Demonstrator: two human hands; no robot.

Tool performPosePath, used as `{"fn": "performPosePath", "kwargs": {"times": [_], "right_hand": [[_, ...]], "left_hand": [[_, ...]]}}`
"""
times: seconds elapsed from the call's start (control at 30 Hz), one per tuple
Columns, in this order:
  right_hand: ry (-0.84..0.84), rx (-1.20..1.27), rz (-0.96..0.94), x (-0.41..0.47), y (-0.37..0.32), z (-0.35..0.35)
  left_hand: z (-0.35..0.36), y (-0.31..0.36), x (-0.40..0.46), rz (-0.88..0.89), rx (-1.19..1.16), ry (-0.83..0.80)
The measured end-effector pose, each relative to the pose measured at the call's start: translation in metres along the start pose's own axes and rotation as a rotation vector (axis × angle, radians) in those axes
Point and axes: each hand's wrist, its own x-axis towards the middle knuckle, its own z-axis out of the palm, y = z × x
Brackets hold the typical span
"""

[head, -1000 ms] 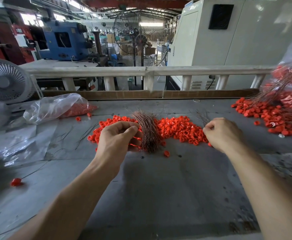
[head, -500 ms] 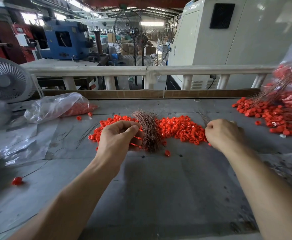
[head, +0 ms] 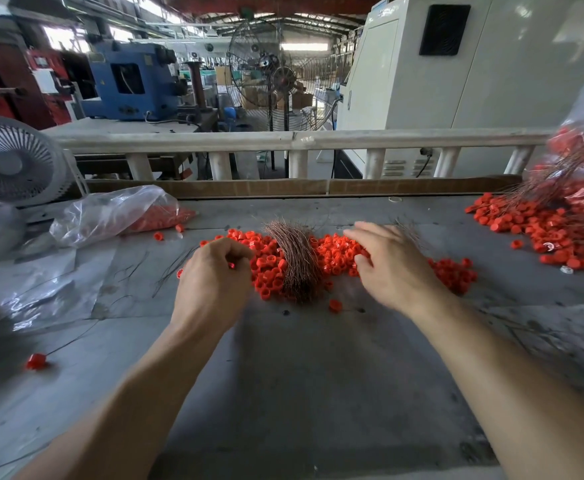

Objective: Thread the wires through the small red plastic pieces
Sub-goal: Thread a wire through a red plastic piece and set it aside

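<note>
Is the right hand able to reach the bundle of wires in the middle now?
Probably yes. The right hand hovers with fingers spread over the red pieces, just beside the wire bundle, and nothing lies between them.

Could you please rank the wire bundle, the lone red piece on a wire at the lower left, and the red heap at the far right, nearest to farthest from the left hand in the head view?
From the left hand:
1. Wire bundle, just to its right in the centre pile.
2. Lone red piece, lower left on the table.
3. Far-right red heap, across the table.
</note>
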Motion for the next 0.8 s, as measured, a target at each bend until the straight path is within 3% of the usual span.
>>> {"fn": "performPosePath", "kwargs": {"times": [0.1, 0.23, 0.8], "right_hand": [[-0.099, -0.03, -0.009, 0.0, -0.005, 0.006], [-0.08, -0.026, -0.062, -0.002, -0.006, 0.005], [0.029, 0.067, -0.198, -0.008, -0.03, -0.004]], "left_hand": [[-0.002, -0.005, 0.003, 0.021, 0.143, -0.023], [0.0, -0.011, 0.005, 0.056, 0.252, -0.053], [0.017, -0.018, 0.004, 0.265, 0.246, -0.117]]}}
